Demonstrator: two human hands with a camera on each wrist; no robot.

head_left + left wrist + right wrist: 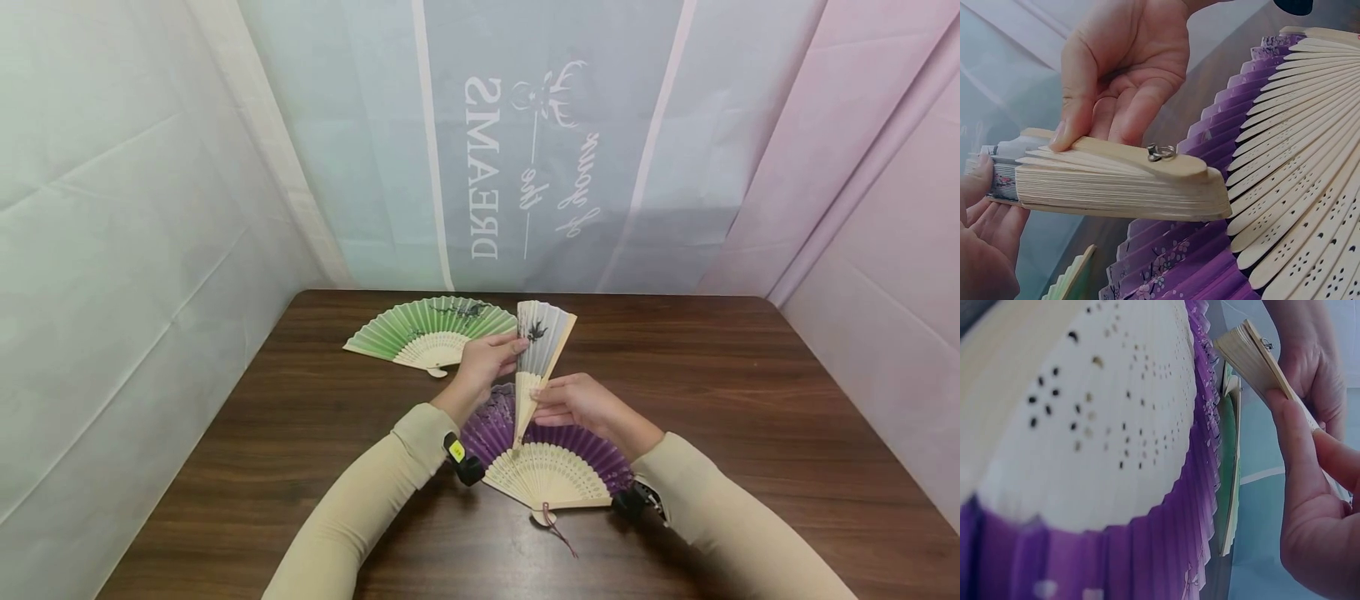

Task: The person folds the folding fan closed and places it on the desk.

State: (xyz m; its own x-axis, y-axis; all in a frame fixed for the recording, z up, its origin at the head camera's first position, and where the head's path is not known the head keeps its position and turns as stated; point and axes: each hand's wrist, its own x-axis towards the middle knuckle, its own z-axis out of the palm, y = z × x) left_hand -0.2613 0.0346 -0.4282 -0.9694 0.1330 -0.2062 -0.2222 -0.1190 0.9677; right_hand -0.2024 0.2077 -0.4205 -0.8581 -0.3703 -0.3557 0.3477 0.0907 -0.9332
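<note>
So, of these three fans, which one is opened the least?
The grey fan, held by the left hand and right hand: it is only narrowly spread, while the green fan and purple fan lie spread wide on the table.

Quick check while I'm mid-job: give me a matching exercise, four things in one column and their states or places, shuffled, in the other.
Things
1. Green pleated folding fan with pale ribs
2. Purple pleated folding fan with pale, pierced ribs
3. Grey-white pleated folding fan with pale ribs
4. Thin purplish-red cord

States or places
A. Held by the left hand and the right hand, only partly spread
B. At the purple fan's handle end
C. Spread open, nearest the person
D. Spread open at the left, toward the brown wood-grain table's far edge

Pairs: 1-D, 2-C, 3-A, 4-B
</note>
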